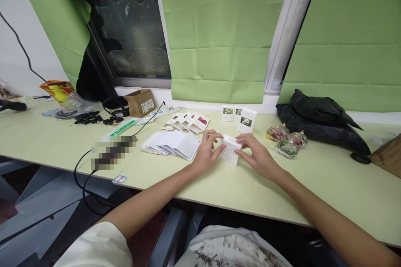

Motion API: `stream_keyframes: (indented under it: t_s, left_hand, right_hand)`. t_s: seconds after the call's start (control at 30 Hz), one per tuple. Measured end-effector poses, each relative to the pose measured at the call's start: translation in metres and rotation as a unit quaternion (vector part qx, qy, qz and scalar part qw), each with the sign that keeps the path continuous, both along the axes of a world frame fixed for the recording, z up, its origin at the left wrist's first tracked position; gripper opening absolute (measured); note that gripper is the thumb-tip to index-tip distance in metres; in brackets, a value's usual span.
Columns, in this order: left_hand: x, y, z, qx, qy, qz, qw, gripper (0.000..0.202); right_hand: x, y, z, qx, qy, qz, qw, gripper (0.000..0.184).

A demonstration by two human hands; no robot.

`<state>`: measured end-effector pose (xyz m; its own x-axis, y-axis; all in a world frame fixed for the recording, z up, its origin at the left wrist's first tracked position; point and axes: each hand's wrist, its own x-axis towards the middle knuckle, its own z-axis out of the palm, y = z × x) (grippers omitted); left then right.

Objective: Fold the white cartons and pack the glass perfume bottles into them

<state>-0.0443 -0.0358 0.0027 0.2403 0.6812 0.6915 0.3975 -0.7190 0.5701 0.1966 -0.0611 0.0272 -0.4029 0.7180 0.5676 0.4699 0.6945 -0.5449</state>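
A small white box with printed text (229, 155) stands upright near the table's front. My left hand (207, 150) grips its left side, and my right hand (254, 154) grips its right side near the top. Left of my left hand lies a fanned stack of flat white cartons (175, 144). Behind that stack are several flat cartons with flower pictures (190, 122). Farther back, a white box with a white-flower picture (247, 122) stands upright, with two similar boxes (227, 113) beside it.
Clear round ornaments (287, 138) sit to the right, before black plastic bags (319, 119). A brown cardboard box (140, 103), small black parts (89, 117) and a green-and-white strip (123, 127) lie to the left. A black cable (82, 156) hangs over the table (266, 192) edge.
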Motion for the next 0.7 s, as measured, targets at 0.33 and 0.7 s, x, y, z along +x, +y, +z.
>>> stream_keyframes:
  t_s: [0.33, 0.7]
  left_hand:
    - [0.012, -0.013, 0.001, -0.142, 0.016, -0.171, 0.975, 0.087]
    - [0.001, 0.082, 0.026, -0.072, 0.206, 0.041, 0.975, 0.043]
  right_hand:
    - [-0.010, 0.000, -0.004, -0.169, 0.121, 0.034, 0.978, 0.027]
    - [0.027, 0.014, -0.006, -0.091, 0.096, -0.123, 0.983, 0.025]
